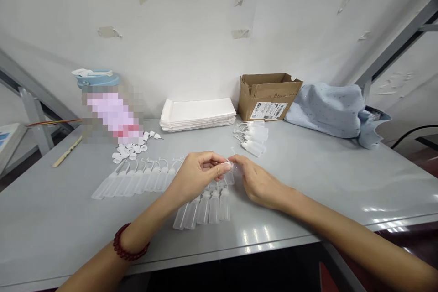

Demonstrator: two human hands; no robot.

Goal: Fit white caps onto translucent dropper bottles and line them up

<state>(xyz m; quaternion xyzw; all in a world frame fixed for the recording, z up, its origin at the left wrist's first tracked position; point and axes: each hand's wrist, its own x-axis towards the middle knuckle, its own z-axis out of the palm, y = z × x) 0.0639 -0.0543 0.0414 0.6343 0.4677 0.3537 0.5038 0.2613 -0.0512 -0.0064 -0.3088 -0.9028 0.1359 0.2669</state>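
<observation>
My left hand point(198, 174) and my right hand point(259, 183) meet over the middle of the grey table point(325, 178). Both pinch a small clear plastic bottle with a white cap point(230, 165) between their fingertips. Just below them lies a short row of clear bottles point(205, 207), side by side. A longer row of the same bottles point(137, 180) lies to the left. A small heap of capped bottles point(253, 139) rests further back. Loose white caps point(132, 148) are scattered at the back left.
A stack of white flat sheets point(198, 114) lies against the wall, beside an open cardboard box point(267, 96). A light blue cloth bundle point(331, 109) sits at the back right. A blue-lidded container point(94, 77) stands at the back left, a wooden stick point(66, 151) near it.
</observation>
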